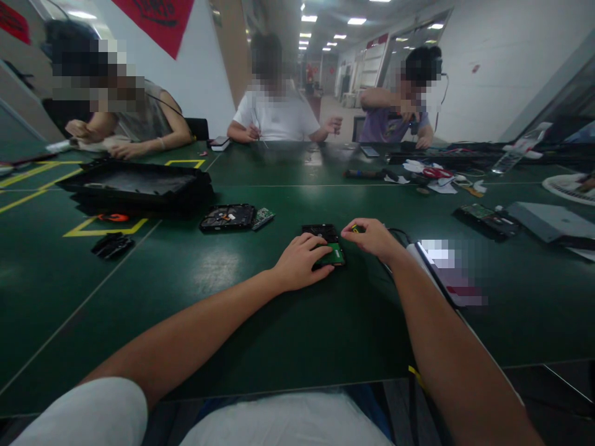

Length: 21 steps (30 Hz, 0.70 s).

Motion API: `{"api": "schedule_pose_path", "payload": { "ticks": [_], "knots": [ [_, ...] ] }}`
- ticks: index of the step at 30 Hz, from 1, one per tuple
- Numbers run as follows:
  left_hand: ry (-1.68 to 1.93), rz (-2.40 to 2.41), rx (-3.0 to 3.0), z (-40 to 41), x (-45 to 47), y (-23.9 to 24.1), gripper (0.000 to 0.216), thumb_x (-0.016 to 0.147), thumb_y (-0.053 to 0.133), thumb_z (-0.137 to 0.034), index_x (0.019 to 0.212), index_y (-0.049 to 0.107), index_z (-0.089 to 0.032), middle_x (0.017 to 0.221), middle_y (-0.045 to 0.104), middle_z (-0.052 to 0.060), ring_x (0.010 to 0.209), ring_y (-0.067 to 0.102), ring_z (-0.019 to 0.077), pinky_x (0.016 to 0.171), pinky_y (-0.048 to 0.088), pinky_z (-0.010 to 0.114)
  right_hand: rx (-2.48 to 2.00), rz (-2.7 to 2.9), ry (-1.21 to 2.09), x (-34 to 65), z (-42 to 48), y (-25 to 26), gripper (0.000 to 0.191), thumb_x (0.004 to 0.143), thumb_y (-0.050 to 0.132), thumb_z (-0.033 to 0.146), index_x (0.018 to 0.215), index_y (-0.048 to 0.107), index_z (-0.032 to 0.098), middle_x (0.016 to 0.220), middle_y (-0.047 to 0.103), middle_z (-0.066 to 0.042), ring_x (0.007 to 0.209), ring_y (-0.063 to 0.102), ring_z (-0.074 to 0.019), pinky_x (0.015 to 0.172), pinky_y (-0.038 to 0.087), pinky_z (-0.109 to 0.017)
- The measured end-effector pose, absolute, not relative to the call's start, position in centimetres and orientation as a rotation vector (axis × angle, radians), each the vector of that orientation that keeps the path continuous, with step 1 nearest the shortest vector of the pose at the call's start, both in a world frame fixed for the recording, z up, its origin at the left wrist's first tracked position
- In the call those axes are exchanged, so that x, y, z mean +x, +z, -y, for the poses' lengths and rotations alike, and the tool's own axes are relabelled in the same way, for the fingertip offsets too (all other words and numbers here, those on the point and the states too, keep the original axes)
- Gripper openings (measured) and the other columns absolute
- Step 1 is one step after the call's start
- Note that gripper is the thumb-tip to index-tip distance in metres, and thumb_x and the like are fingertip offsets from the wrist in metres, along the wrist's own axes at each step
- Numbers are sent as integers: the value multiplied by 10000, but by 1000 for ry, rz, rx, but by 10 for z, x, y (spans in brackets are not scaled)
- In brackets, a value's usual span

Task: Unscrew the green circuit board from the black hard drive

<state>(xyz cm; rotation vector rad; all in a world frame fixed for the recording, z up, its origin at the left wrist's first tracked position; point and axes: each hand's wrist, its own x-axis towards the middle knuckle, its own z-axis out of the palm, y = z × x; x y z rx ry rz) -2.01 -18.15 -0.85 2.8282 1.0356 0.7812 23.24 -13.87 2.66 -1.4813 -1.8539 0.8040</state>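
Note:
My left hand (304, 261) lies over a hard drive (320, 232), its thumb at the near edge and its fingers across the top, steadying it on the table. The drive has a black casing and a green circuit board (335, 253), both partly covered by the fingers. Just right of the drive, my right hand (372, 238) is closed in a pinch around a small black-and-yellow thing (357, 228), whose kind I cannot make out. Left of my hands lie another opened black drive (227, 217) and a loose circuit board (263, 218).
Black trays (139, 183) are stacked at left, near crumpled black material (112, 245). A lit tablet-like device (446, 272) lies by my right forearm. Another drive (486, 220), a grey case (553, 222) and a bottle (520, 148) stand farther right. Three people sit opposite.

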Motion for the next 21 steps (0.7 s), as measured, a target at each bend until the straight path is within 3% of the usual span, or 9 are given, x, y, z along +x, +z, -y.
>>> {"api": "schedule_pose_path", "payload": {
  "ticks": [13,21],
  "knots": [
    [771,-1036,2830,182,-20,-8,419,989,642,-460,1322,704,-213,1372,658,125,1264,560,327,1035,517,526,-1478,2114,732,230,136,21,224,841,757,414,919,817,213,879,769,-29,813,645,-200,715,447,-307],
    [752,-1045,2817,182,-21,-6,419,990,640,-468,1331,703,-234,1378,654,123,1266,563,325,1036,516,528,-1474,2255,485,223,138,27,107,867,748,322,885,812,239,948,804,-23,919,698,-216,809,454,-308]
  ]
}}
